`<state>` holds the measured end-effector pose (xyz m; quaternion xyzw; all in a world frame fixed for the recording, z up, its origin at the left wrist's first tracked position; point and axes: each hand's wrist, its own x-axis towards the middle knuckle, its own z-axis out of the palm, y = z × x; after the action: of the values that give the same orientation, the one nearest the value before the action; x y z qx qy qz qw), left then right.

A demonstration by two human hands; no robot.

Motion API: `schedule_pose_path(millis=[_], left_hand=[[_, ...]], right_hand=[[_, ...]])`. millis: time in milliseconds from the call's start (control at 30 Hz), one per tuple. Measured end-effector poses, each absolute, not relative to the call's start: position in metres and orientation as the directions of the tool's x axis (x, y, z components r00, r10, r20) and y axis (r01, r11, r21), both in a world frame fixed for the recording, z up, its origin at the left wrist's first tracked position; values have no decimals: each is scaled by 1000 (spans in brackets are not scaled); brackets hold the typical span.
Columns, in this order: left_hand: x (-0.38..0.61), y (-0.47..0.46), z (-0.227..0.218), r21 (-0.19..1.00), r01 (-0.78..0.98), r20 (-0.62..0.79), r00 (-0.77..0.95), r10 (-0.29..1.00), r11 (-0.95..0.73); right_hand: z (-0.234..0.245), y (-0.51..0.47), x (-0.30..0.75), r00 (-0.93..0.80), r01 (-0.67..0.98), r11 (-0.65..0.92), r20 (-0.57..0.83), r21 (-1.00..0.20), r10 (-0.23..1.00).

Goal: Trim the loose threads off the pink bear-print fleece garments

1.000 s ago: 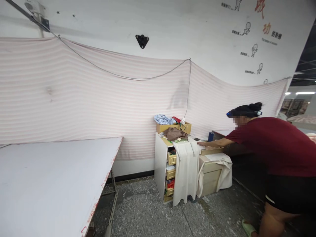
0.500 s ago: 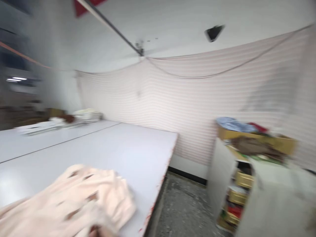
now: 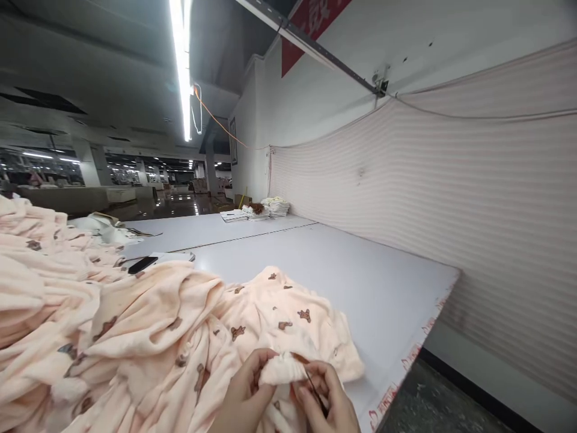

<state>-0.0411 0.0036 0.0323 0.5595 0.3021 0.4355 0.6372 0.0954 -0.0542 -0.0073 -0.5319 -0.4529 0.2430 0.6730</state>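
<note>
Pale pink fleece garment point(image 3: 288, 313) with small brown bear prints lies on the table near its right edge. At the bottom of the head view, my left hand point(image 3: 247, 391) pinches a gathered, whitish cuff point(image 3: 282, 368) of it between thumb and fingers. My right hand point(image 3: 333, 400) is closed at the other end of this cuff, around a thin dark tool point(image 3: 318, 392). The tool's slim tip points up towards the cloth; its kind is not clear. Fabric and fingers hide the rest of it.
A big heap of the same fleece point(image 3: 49, 300) covers the left side. Behind it lie a dark phone-like object point(image 3: 143, 264) and white cloth point(image 3: 103, 228). Folded white stacks point(image 3: 276, 207) stand at the far end of the pale table point(image 3: 360, 264). A striped curtain point(image 3: 451, 180) hangs along the right wall.
The view has swung left and sharpened, bringing in the fleece heap and both hands. The shelf with boxes at the right has left the view.
</note>
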Motion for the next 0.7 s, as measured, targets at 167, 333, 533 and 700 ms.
schedule_pose_path(millis=[167,333,533,700], left_hand=[[-43,7,24,899,-398,55,516,855,183],[-44,6,25,887,-391,19,561,827,245],[-45,8,20,925,-345,72,570,819,159],[-43,7,17,938,-345,170,551,817,38]], right_hand=[[20,-62,114,318,455,338,505,-824,802],[32,-63,108,205,605,315,526,-731,825],[36,-61,110,177,600,333,527,-727,832],[29,-63,108,220,692,271,553,-669,803]])
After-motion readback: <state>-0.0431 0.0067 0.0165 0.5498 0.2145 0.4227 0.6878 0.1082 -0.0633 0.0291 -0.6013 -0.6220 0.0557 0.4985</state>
